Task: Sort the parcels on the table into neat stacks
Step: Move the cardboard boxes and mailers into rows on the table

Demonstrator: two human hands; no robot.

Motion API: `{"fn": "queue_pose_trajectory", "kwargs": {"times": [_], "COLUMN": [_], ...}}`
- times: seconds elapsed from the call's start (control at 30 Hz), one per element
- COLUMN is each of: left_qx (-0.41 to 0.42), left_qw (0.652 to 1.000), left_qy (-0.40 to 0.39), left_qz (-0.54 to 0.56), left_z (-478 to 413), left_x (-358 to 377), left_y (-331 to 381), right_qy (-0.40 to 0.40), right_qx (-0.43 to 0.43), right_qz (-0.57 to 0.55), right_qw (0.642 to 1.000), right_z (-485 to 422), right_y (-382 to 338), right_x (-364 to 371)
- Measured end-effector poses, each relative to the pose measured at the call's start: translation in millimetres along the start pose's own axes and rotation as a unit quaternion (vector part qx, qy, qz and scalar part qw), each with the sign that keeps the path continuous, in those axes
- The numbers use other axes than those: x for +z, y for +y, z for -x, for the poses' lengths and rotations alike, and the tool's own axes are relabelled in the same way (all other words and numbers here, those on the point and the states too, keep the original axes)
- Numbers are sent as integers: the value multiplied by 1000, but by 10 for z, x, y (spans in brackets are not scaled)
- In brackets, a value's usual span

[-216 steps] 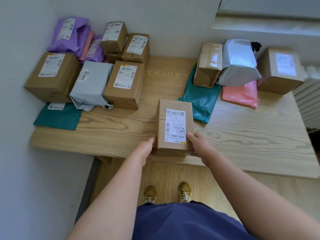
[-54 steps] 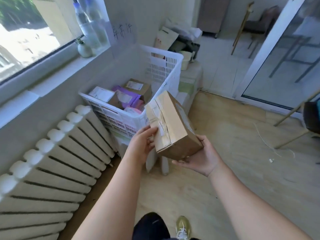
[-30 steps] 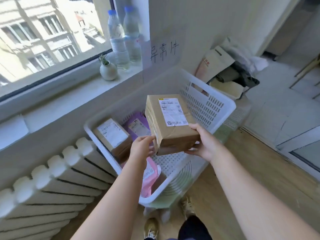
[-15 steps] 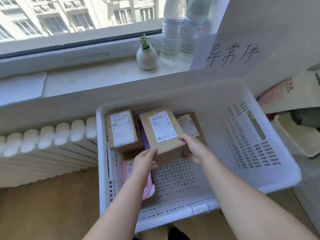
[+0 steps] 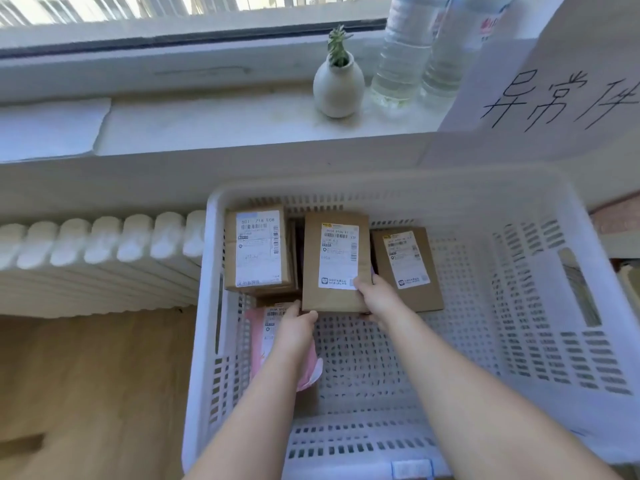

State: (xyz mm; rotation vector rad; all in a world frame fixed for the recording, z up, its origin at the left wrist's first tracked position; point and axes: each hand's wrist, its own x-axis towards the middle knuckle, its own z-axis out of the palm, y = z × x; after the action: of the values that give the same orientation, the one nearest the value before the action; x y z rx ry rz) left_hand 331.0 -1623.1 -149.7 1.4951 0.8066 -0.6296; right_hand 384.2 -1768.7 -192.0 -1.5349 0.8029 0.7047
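the cardboard parcel (image 5: 334, 265) sits label-up inside the white basket (image 5: 519, 209), between two other boxes; left hand (image 5: 294, 327) and right hand (image 5: 379, 299) both grip its near edge.

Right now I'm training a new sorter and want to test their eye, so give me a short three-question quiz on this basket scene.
1. True or false: the left hand and the right hand both hold the brown cardboard box with a white label inside the white perforated plastic basket.
2. Which soft parcel lies partly under the left hand? A) pink plastic mailer B) green plastic mailer C) grey plastic mailer
3. Fill in: on the windowsill, the small white vase with a green plant stands to the ___ of the two clear water bottles.

Key: 1 true; 2 A; 3 left.
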Motion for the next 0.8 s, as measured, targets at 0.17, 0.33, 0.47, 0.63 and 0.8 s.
{"fn": "queue_pose_trajectory", "kwargs": {"times": [0.17,0.33,0.47,0.63,0.8], "left_qx": [-11,-27,-12,-32,-47], "left_qw": [1000,996,979,957,963], "left_qy": [20,15,-58,-77,-66], "left_qz": [-10,-88,-193,-279,-258], "left_z": [-35,100,287,270,229], "left_x": [-25,15,59,74,110], "left_y": [-33,9,-73,-180,-271], "right_qy": [-27,-54,-98,-139,-114], "right_qx": [2,13,47,102,106], "right_qz": [-23,-3,82,152,173], "right_qw": [999,998,991,973,973], "right_z": [80,287,495,733,755], "right_y": [20,98,321,594,633], "right_x": [-116,-479,-822,-973,-892]}}
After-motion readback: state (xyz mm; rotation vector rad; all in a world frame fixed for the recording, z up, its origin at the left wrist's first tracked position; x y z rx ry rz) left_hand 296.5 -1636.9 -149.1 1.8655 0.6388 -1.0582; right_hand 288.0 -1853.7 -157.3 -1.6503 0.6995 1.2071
